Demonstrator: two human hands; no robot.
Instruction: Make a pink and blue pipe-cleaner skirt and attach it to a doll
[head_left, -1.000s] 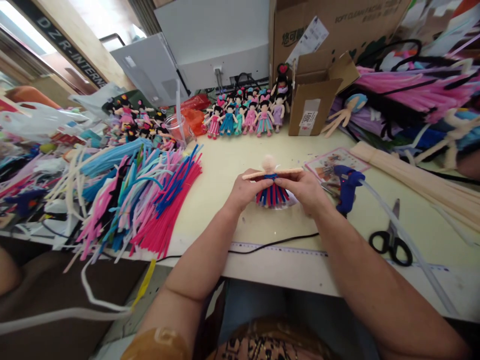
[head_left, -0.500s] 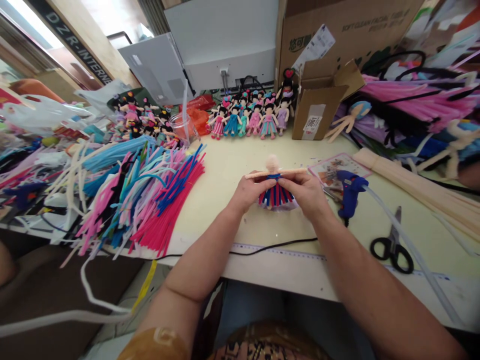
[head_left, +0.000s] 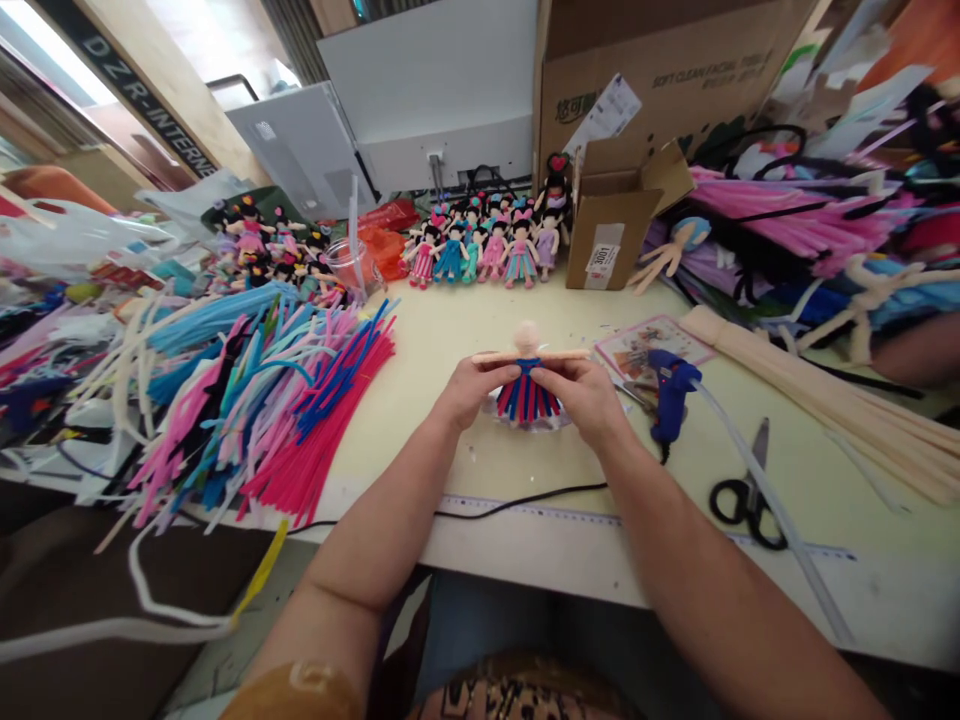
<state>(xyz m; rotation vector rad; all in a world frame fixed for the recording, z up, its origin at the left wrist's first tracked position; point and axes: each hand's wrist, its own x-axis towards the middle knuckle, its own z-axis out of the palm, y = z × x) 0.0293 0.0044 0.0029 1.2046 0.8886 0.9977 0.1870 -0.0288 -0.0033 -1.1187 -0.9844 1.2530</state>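
Note:
A small pipe-cleaner doll stands on the cream table, with a peach head, straight peach arms and a red-and-blue striped skirt. My left hand pinches its left side at the waist. From the other side, my right hand grips the waist too, fingers closed on the skirt top. A blue glue gun lies just right of my right hand.
A heap of pink, blue and white pipe cleaners fills the left. Finished dolls line the back edge by cardboard boxes. Black scissors, a black cord, peach stems and a card lie to the right.
My view has drifted slightly right and down, so everything sits a little further left in frame. Both hands keep hold of the doll, with small finger movement at its waist.

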